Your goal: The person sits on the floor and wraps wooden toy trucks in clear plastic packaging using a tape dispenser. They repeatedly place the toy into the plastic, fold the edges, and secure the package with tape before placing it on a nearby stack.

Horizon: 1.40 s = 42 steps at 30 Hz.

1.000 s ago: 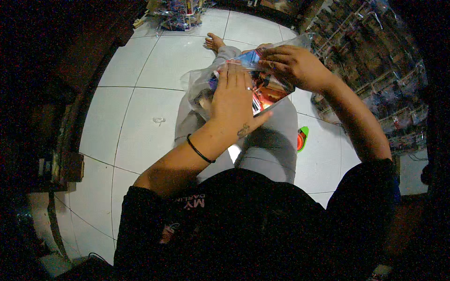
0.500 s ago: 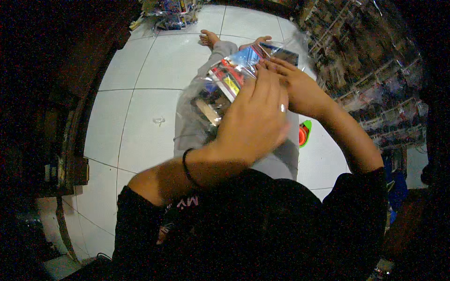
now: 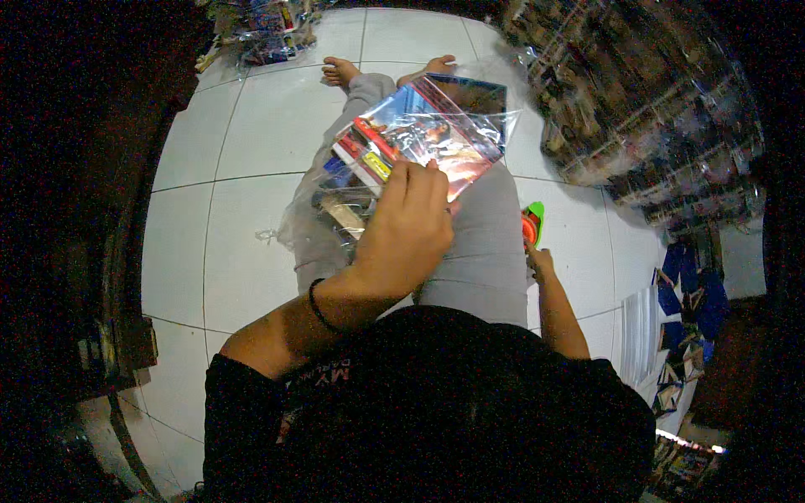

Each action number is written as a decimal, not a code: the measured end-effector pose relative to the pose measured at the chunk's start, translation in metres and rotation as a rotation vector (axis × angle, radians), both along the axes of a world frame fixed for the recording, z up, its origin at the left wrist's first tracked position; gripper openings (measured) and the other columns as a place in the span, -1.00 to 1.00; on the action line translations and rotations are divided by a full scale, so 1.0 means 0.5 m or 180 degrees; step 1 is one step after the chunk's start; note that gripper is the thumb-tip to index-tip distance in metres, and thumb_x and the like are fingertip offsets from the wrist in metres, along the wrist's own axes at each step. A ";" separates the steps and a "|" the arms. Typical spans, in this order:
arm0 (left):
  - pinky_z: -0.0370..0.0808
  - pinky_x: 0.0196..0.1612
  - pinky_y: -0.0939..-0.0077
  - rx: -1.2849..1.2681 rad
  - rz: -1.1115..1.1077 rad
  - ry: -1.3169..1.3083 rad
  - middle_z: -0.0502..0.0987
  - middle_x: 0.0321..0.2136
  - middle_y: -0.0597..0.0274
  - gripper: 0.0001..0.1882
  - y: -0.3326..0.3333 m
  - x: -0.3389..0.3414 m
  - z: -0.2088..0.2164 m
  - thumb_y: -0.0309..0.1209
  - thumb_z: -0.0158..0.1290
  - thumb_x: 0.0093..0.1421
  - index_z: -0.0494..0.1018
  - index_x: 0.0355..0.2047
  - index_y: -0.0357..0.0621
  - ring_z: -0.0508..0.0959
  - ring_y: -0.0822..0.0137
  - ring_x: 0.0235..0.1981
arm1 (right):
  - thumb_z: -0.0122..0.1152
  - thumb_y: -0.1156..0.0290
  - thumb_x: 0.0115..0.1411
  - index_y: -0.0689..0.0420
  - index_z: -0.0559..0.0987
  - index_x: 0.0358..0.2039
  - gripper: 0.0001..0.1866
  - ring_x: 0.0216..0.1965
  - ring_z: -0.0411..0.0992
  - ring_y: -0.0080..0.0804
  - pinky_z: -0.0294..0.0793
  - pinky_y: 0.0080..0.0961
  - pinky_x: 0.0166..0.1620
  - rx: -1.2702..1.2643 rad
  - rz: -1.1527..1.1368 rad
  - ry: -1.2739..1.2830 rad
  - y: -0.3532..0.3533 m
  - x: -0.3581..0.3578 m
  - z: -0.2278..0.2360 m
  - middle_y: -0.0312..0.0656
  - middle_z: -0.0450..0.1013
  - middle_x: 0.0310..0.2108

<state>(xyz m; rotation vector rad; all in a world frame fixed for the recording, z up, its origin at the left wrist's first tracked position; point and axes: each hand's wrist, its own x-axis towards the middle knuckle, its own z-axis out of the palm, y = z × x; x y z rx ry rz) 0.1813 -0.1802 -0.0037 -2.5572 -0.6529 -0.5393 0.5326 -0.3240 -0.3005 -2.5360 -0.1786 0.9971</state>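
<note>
A clear plastic-wrapped package (image 3: 436, 126) with a blue, red and yellow printed front lies tilted across my lap. My left hand (image 3: 407, 222) is closed over its near edge, fingers bent on the printed front and the thumb side hidden. Beneath and left of the front, a pale tan strip (image 3: 344, 215) and dark pieces show through the film. A dark flat panel (image 3: 478, 101) sticks out at the package's far right. Beside my right thigh, my right hand (image 3: 541, 261) reaches down to a green and orange tape dispenser (image 3: 532, 225) on the floor. Its fingers close at the dispenser's near end, partly hidden.
Many wrapped packages (image 3: 637, 109) hang or stand in rows at the right. Another plastic-wrapped pile (image 3: 268, 33) stands at the far left. Blue and white folded pieces (image 3: 688, 302) lie at the right, beside a pale ribbed sheet (image 3: 640, 335). Dark furniture (image 3: 101, 251) edges the left.
My right hand has left the package and moved down to the tape dispenser on the floor. The left hand stays on the package, now nearer its lower edge, so more of the print shows.
</note>
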 end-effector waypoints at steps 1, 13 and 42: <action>0.27 0.08 0.20 -0.0163 -0.0046 0.0017 0.44 -0.32 -0.03 -0.57 0.000 -0.002 0.000 -0.25 -0.02 0.11 0.48 -0.28 -0.51 0.41 0.08 -0.18 | 0.36 -0.16 -0.16 0.40 0.39 -0.04 -0.10 -0.11 0.44 -0.10 0.47 -0.24 -0.11 -0.0003 0.0382 -0.0330 -0.012 0.018 -0.055 0.23 0.39 -0.11; 0.33 -0.03 0.24 0.0260 -0.0438 -0.0434 0.44 -0.42 0.08 -0.73 0.010 -0.009 -0.035 -0.34 -0.05 0.09 0.53 -0.51 -0.32 0.39 0.15 -0.29 | 0.07 0.26 0.19 0.13 0.32 0.08 -0.53 -0.02 0.38 -0.23 0.37 -0.31 0.08 0.4855 -0.0395 -0.0526 0.183 -0.071 0.511 -0.11 0.36 -0.01; 0.36 -0.01 0.10 0.0416 -0.0818 -0.0803 0.44 -0.53 0.04 -0.81 0.029 -0.017 -0.029 -0.35 -0.03 -0.10 0.50 -0.61 -0.21 0.45 0.07 -0.34 | 0.18 0.49 -0.06 0.26 0.45 -0.02 -0.49 0.02 0.35 -0.27 0.30 -0.41 0.10 0.2049 0.4711 -0.1913 0.329 -0.376 0.920 -0.06 0.34 0.04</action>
